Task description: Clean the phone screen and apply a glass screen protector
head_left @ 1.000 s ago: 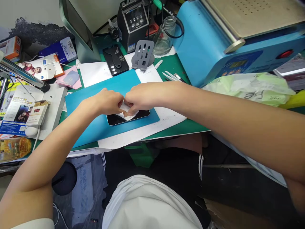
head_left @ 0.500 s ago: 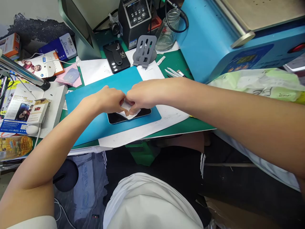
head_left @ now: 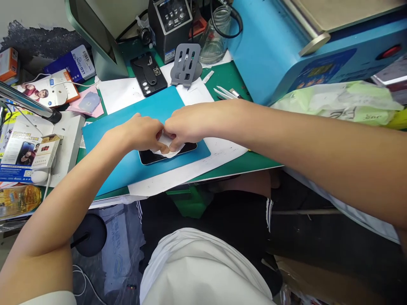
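- Green desk top [head_left: 260, 163]: your widest work surface, w/ stuff crowding its far & L sides, so work w/in the middle.
- Big lt-blue machine w/ flat metal top [head_left: 270, 55]: stands on far R, apart from both hands; mind your R forearm on that side.
- Bright-blue flat rectangular mat [head_left: 121, 169]: lies on the desk in front of you, partly over a large white paper sheet [head_left: 225, 150]. Paper has dark specks nr the front edge; prob. best not to let any reach your work.
- L hand [head_left: 141, 133] & R hand [head_left: 186, 123]: meet over the mat, knuckles up. Fingers of both curl in, thumbs pressing down side by side; they look to be pinching the same piece, tho most fingertips are hidden, so can't tell how tight.
- Glossy black phone-shaped slab w/ pale rim [head_left: 148, 157]: flat on the mat nr its front edge, right under your hands, R end angled a bit away from you. Press evenly; a hard push at one end could skid it.
- Thin white tissue-like piece [head_left: 165, 140]: between your thumbs & fingers, over the slab's middle. Pinch lightly, match both sides, else it may tear or bunch.
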Demonstrator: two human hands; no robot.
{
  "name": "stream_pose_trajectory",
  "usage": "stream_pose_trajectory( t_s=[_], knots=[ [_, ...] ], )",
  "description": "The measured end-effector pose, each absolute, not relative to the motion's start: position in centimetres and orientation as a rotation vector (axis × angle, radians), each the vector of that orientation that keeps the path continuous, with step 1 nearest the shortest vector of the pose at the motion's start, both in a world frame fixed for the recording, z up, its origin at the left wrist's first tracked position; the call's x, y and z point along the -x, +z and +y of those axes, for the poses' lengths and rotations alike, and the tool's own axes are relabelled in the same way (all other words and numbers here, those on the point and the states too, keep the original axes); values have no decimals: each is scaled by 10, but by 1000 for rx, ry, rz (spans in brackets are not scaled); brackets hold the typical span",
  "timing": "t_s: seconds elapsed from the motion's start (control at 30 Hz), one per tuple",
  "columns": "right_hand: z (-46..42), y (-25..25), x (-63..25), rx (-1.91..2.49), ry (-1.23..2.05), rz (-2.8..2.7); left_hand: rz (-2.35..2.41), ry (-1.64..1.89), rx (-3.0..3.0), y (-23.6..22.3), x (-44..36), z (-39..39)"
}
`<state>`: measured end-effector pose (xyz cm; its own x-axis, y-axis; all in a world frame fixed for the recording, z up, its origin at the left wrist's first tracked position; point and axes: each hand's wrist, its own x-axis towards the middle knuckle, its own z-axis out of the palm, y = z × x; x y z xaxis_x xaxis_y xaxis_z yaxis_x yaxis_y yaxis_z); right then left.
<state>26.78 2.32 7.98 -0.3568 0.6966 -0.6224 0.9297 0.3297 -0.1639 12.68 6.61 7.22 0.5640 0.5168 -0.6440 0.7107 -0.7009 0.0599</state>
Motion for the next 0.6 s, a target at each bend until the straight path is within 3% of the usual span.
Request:
stream_pose_trajectory(
  t_s=[0.6],
  knots=[
    [31,59,-287,-1509,-903,2219,1021,-862,-2438,69,-143,72]
  ],
)
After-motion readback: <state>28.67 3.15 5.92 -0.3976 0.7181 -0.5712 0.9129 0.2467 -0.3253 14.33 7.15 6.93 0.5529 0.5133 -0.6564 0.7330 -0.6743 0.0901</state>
